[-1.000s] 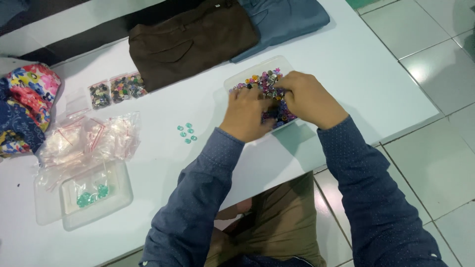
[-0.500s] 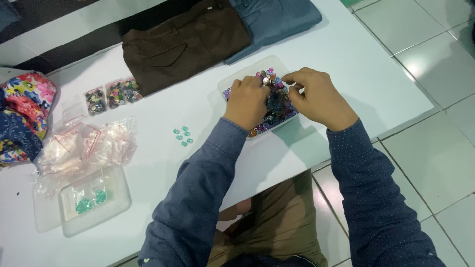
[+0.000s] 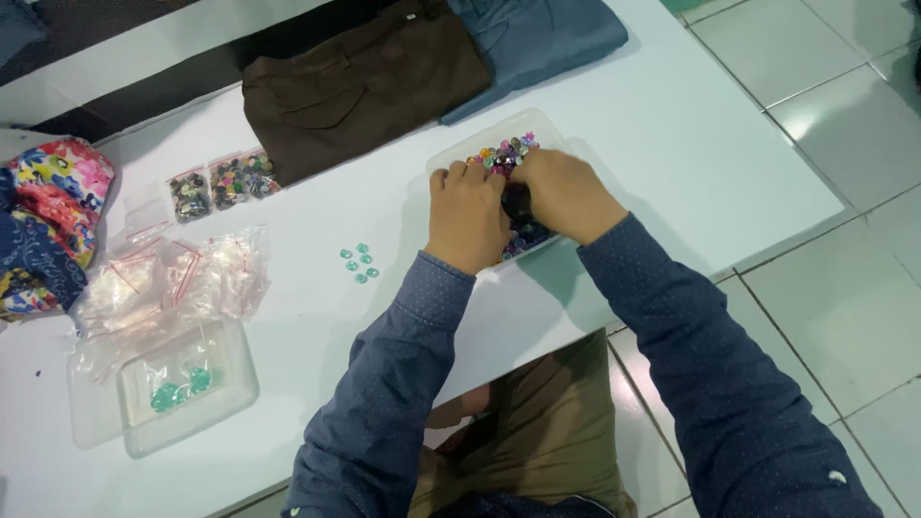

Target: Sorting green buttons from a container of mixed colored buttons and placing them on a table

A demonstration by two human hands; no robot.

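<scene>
The left hand (image 3: 467, 216) and right hand (image 3: 564, 195) are curled together over a clear tray (image 3: 459, 152) of mixed coloured beads (image 3: 506, 153); what is pinched cannot be told. The tray lies near the tabletop (image 3: 672, 144) front edge. Six green beads (image 3: 360, 262) lie apart on bare surface to the left.

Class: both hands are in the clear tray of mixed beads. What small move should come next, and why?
Probably lift one teal bead out toward the small teal cluster. Both the left hand and right hand rest in the bead tray, and that cluster lies close by.
</scene>
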